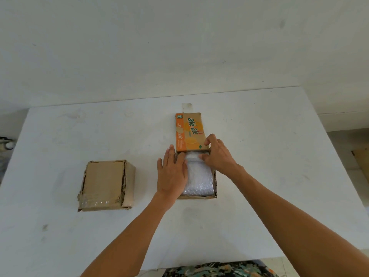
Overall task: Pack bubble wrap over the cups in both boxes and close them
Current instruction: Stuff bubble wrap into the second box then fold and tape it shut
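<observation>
A plain brown cardboard box (105, 184) sits shut on the left of the white table (60, 136). The second box (215, 184) stands open at the centre, filled with bubble wrap (199, 178); no cups show. Its orange printed lid flap (189, 131) lies back, away from me. My left hand (172, 174) lies flat, palm down, over the left side of the bubble wrap and the box's left edge. My right hand (217, 154) grips the near right corner of the flap, thumb on the bubble wrap below it.
A strip of tape (187, 106) is stuck on the table behind the open box. The table's far edge meets a white wall. Dark objects (6, 144) sit beyond the left edge, and a brown board (361, 162) lies on the floor at right.
</observation>
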The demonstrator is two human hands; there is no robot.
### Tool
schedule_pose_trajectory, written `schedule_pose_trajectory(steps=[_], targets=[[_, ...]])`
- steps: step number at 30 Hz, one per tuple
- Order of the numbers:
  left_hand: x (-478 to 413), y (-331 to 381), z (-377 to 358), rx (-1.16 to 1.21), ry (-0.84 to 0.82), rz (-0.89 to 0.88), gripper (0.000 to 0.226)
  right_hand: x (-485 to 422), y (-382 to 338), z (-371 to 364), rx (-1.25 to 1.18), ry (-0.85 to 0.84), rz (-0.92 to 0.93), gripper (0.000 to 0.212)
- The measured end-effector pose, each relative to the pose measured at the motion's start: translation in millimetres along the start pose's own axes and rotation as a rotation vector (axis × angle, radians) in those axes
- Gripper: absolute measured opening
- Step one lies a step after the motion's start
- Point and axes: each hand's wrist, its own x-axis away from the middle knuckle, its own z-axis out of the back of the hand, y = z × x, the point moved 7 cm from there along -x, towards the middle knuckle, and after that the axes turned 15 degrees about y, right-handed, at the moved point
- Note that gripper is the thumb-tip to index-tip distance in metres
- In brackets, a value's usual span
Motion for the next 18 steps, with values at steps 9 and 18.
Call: schedule_pose_trajectory(steps=[9, 18], targets=[[3, 0, 3, 0.149, 0.062, 0.023, 0.023, -13, 8, -11, -0.022, -0.098, -0.016, 0.042], [-8, 0, 4, 0.106, -0.012, 0.021, 0.033, -22, 0, -11, 0.051, -0.089, 0.025, 0.039]])
